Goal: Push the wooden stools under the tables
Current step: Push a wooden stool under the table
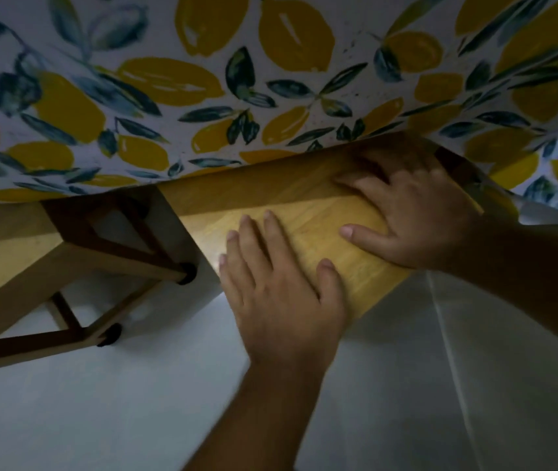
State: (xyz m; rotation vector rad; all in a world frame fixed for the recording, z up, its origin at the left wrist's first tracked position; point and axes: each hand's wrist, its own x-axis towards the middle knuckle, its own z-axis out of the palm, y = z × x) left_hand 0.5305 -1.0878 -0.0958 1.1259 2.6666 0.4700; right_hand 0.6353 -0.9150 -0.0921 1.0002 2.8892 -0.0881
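Head view: 2 bare hands, left hand (282, 294) and right hand (416, 215), lie flat with fingers spread, gripping nothing, on light rectangular wooden stool (304, 229), partly beneath lemon-printed tablecloth (270, 79). Second wooden stool (16, 263) stands left of it.

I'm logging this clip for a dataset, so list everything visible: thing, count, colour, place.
Tablecloth: one, white with yellow lemons and dark green leaves, hanging across the top of the view.
Stool under the hands: one, light wood, centre, its far end beneath the tablecloth edge.
Second stool: one, light wood seat with darker rails and black foot pads, at the left.
Floor: pale grey-white, across the bottom.
Left hand: flat on the near end of the centre stool's seat, fingers spread.
Right hand: flat on the same seat, further in and to the right.
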